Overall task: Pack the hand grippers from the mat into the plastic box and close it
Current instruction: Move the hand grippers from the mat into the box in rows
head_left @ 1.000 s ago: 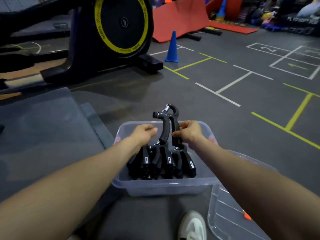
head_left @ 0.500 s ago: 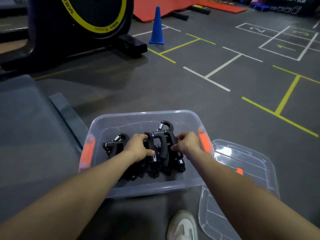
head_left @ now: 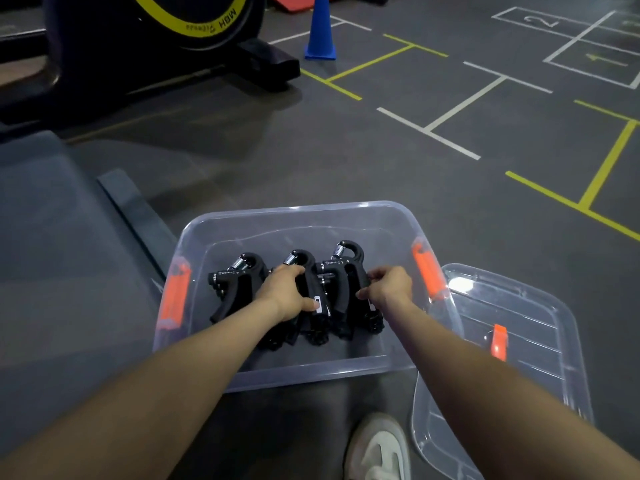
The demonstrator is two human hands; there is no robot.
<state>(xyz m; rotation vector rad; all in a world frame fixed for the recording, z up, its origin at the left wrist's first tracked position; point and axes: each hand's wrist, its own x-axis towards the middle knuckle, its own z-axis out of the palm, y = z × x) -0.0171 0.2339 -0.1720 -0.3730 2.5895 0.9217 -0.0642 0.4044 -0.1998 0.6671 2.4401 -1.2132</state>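
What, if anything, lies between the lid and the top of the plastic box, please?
Both hands, left and right, reach into the plastic box and grip the hand grippers, crossing its near rim. The lid lies beside it on the right; nothing else visible blocks it.

The left hand (head_left: 289, 292) covers the middle of one hand gripper (head_left: 308, 289), and the right hand (head_left: 389, 287) hides the side of another (head_left: 346, 282). The lower handles blur into one dark mass. The lid (head_left: 540, 344) and white shoe (head_left: 379, 448) run off the bottom edge; the exercise machine (head_left: 145, 39) is cropped at the top.
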